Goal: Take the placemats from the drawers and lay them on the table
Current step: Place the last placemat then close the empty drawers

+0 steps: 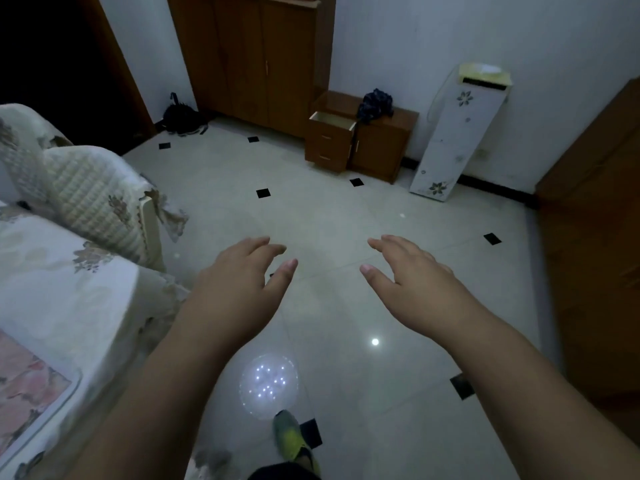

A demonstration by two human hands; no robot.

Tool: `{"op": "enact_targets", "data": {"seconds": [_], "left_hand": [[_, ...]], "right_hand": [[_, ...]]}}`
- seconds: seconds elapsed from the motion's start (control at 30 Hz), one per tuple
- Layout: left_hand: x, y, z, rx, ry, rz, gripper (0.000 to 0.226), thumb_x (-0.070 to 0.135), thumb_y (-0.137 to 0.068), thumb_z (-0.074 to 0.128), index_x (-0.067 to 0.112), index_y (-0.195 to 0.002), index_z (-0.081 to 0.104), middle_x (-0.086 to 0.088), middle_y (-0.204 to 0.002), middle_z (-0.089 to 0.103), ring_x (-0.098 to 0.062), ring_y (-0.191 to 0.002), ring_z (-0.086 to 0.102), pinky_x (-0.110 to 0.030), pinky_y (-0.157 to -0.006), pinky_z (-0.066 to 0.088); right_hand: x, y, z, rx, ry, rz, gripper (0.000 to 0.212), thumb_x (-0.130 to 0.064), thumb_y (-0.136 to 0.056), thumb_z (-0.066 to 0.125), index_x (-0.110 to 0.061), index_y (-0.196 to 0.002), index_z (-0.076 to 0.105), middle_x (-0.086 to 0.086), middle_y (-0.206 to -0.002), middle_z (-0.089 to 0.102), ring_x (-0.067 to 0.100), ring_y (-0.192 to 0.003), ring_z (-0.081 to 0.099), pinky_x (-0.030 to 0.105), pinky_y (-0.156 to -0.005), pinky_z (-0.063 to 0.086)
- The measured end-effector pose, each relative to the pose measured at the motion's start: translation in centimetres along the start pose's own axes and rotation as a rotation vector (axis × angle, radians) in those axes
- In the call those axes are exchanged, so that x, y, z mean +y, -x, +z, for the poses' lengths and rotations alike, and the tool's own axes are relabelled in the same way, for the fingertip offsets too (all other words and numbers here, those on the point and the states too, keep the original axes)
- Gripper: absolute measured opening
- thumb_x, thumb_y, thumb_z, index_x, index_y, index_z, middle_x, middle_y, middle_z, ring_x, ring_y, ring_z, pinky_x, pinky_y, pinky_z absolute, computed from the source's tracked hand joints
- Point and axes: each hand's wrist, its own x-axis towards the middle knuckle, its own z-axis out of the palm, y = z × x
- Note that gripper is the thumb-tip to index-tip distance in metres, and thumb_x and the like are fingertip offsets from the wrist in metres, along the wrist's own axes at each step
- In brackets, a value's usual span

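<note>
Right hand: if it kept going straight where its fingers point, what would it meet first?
Nothing nearby, as far as the picture shows. The right hand hangs open over bare floor; roughly ahead stands the small chest, top drawer open. Depth is unclear.

No legible text, label, brand, number or sign in the head view; the white panel (459,133) leaning on the far wall carries printed flower motifs only, no lettering; the small drawer cabinet (330,140), the tall wooden wardrobe (249,57) and the patterned sofa cover (79,188) show no writing; the shoe (292,436) at the bottom edge shows no readable mark; dim light and blur leave finer detail unresolved.
</note>
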Motion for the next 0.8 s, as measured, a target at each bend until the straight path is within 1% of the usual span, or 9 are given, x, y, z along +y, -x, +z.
{"op": "enact_targets", "data": {"seconds": [0.13, 0.23, 0.3, 0.47, 0.57, 0.73, 0.8], "left_hand": [[-2.5, -6.4, -0.3, 0.019, 0.02, -0.02, 0.053, 0.059, -0.101, 0.036, 0.033, -0.144, 0.054, 0.01, -0.157, 0.043, -0.013, -0.148, 0.031, -0.04, -0.119, 0.027], [-5.3, -11.0, -1.4, 0.039, 0.03, -0.053, 0.053, 0.059, -0.101, 0.037, 0.032, -0.143, 0.055, 0.009, -0.155, 0.045, -0.015, -0.147, 0.034, -0.043, -0.119, 0.032], [-6.9, -13.4, -2.6, 0.05, 0.03, -0.077, 0.054, 0.059, -0.102, 0.036, 0.031, -0.144, 0.054, 0.008, -0.155, 0.045, -0.015, -0.147, 0.034, -0.045, -0.119, 0.032], [-11.0, -16.3, -4.9, 0.104, 0.042, -0.176, 0.055, 0.057, -0.101, 0.038, 0.029, -0.143, 0.056, 0.008, -0.154, 0.047, -0.014, -0.147, 0.035, -0.037, -0.119, 0.029], [-13.5, -17.4, -5.8, 0.115, 0.026, -0.241, 0.055, 0.058, -0.1, 0.038, 0.029, -0.143, 0.056, 0.009, -0.154, 0.048, -0.013, -0.145, 0.036, -0.038, -0.119, 0.031], [-16.5, -20.0, -6.8, 0.126, 0.012, -0.376, 0.055, 0.059, -0.1, 0.037, 0.031, -0.145, 0.053, 0.01, -0.154, 0.046, -0.013, -0.144, 0.037, -0.043, -0.116, 0.035], [-17.2, -21.7, -7.1, 0.135, 0.002, -0.423, 0.054, 0.058, -0.1, 0.038, 0.032, -0.145, 0.053, 0.011, -0.154, 0.046, -0.013, -0.143, 0.038, -0.042, -0.116, 0.035]], "right_hand": [[-1.4, -6.8, -0.9, -0.015, 0.044, -0.006, 0.057, -0.057, -0.101, 0.032, -0.037, -0.154, 0.028, -0.013, -0.163, 0.022, 0.013, -0.147, 0.024, 0.04, -0.116, 0.023], [-4.1, -13.0, -1.3, -0.022, 0.07, -0.044, 0.056, -0.057, -0.102, 0.032, -0.035, -0.154, 0.029, -0.012, -0.162, 0.024, 0.014, -0.146, 0.027, 0.04, -0.115, 0.025], [-6.3, -16.5, -1.2, -0.02, 0.077, -0.088, 0.056, -0.057, -0.102, 0.032, -0.035, -0.154, 0.029, -0.012, -0.161, 0.026, 0.013, -0.145, 0.028, 0.04, -0.114, 0.026], [-11.1, -23.0, -0.6, -0.057, 0.079, -0.215, 0.056, -0.057, -0.102, 0.032, -0.035, -0.153, 0.03, -0.012, -0.16, 0.027, 0.013, -0.144, 0.03, 0.039, -0.113, 0.028], [-13.4, -26.7, -0.1, -0.084, 0.067, -0.289, 0.056, -0.056, -0.102, 0.033, -0.034, -0.153, 0.031, -0.012, -0.16, 0.027, 0.013, -0.144, 0.03, 0.038, -0.113, 0.027], [-16.4, -33.3, 1.4, -0.151, 0.058, -0.41, 0.054, -0.055, -0.102, 0.034, -0.034, -0.152, 0.033, -0.012, -0.16, 0.028, 0.015, -0.144, 0.03, 0.04, -0.113, 0.027], [-17.4, -36.3, 1.9, -0.177, 0.05, -0.455, 0.054, -0.055, -0.102, 0.034, -0.034, -0.152, 0.033, -0.012, -0.161, 0.026, 0.015, -0.145, 0.029, 0.041, -0.114, 0.026]]}}
